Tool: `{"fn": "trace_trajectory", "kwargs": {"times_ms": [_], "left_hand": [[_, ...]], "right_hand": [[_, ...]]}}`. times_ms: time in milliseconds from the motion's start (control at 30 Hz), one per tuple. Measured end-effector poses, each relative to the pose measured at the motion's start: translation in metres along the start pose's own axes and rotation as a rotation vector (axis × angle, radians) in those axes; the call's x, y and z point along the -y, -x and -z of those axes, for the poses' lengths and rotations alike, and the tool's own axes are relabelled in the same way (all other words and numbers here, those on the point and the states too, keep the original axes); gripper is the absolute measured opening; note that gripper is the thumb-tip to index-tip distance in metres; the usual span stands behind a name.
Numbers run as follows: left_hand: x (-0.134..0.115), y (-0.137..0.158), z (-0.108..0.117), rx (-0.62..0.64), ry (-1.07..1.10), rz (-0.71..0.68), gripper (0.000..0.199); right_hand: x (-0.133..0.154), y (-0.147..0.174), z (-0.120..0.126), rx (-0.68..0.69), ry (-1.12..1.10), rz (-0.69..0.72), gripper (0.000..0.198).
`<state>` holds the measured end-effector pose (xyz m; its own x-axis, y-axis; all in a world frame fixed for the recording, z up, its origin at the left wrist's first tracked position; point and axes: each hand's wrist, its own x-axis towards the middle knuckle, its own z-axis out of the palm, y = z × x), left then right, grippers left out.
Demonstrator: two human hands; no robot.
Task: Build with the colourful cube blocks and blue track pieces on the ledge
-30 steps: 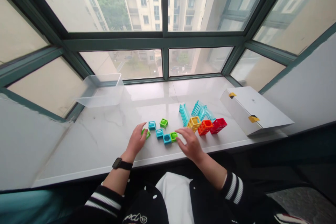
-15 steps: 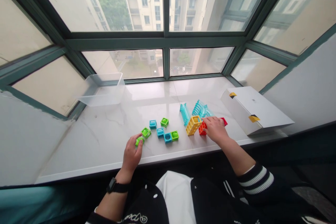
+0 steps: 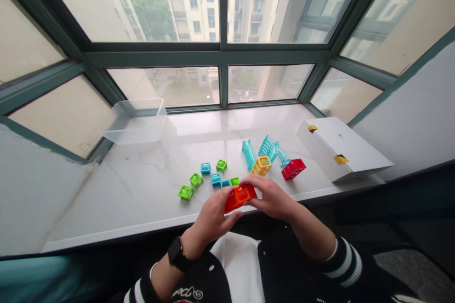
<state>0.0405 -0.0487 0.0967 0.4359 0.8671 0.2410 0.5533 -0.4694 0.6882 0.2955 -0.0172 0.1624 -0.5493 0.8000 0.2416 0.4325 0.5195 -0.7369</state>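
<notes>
An orange-red toy block (image 3: 241,195) with openings in its faces is held above the sill's front edge. My left hand (image 3: 214,214) grips its left end, and my right hand (image 3: 269,195) has its fingers around the right end. Just behind my right hand stands a yellow block (image 3: 261,165), its lower part covered. Green blocks (image 3: 186,192) and blue blocks (image 3: 205,168) lie loose to the left; some close to the hands are partly hidden. A dark red block (image 3: 293,169) sits to the right of my right hand.
Clear turquoise track pieces (image 3: 269,148) lie behind the yellow block. A transparent plastic bin (image 3: 138,130) stands at the back left of the white sill (image 3: 117,199). At the right is a white box (image 3: 346,147) with yellow-and-black tape. Window frames (image 3: 199,59) close off the back.
My right hand has brought the orange-red block from the right to the front middle. My left hand has left the green block and moved right to grip the orange-red one.
</notes>
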Motion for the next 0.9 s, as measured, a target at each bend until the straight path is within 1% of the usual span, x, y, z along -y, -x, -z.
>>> {"fn": "trace_trajectory", "kwargs": {"times_ms": [67,167,233,300,367,433,500,567,633,667,733,767,833,900], "left_hand": [[0.011,0.001,-0.002,-0.042,-0.027,0.094,0.048],[0.044,0.005,0.004,-0.166,-0.120,0.215,0.042],[0.066,0.007,0.008,-0.230,-0.201,0.322,0.039],[0.081,0.005,0.010,-0.228,-0.266,0.436,0.036],[0.090,-0.001,0.010,-0.194,-0.327,0.522,0.035],[0.093,-0.008,0.008,-0.161,-0.385,0.558,0.034],[0.093,-0.014,0.006,-0.147,-0.423,0.553,0.033],[0.093,-0.017,0.004,-0.150,-0.426,0.538,0.033],[0.091,-0.018,0.004,-0.154,-0.395,0.518,0.036],[0.090,-0.019,0.004,-0.149,-0.368,0.501,0.039],[0.086,-0.020,0.006,-0.130,-0.300,0.459,0.044],[0.085,-0.020,0.007,-0.122,-0.262,0.439,0.046],[0.082,-0.021,0.009,-0.121,-0.193,0.410,0.049],[0.081,-0.021,0.010,-0.130,-0.141,0.397,0.052]], "right_hand": [[-0.004,-0.015,-0.021,-0.079,-0.069,-0.007,0.038],[-0.027,-0.036,-0.046,-0.188,-0.093,-0.064,0.035],[-0.048,-0.050,-0.062,-0.264,-0.057,-0.145,0.036],[-0.071,-0.064,-0.080,-0.306,-0.010,-0.220,0.038],[-0.092,-0.075,-0.097,-0.318,0.029,-0.286,0.039],[-0.108,-0.082,-0.111,-0.309,0.084,-0.335,0.038],[-0.117,-0.083,-0.121,-0.299,0.152,-0.355,0.040],[-0.117,-0.081,-0.124,-0.322,0.219,-0.318,0.043],[-0.111,-0.078,-0.123,-0.311,0.235,-0.200,0.049],[-0.106,-0.077,-0.121,-0.265,0.217,-0.119,0.053],[-0.095,-0.078,-0.118,-0.118,0.144,0.034,0.063],[-0.090,-0.080,-0.116,-0.054,0.103,0.083,0.067],[-0.083,-0.085,-0.113,-0.005,0.028,0.094,0.068],[-0.080,-0.090,-0.113,0.001,-0.034,0.048,0.066]]}}
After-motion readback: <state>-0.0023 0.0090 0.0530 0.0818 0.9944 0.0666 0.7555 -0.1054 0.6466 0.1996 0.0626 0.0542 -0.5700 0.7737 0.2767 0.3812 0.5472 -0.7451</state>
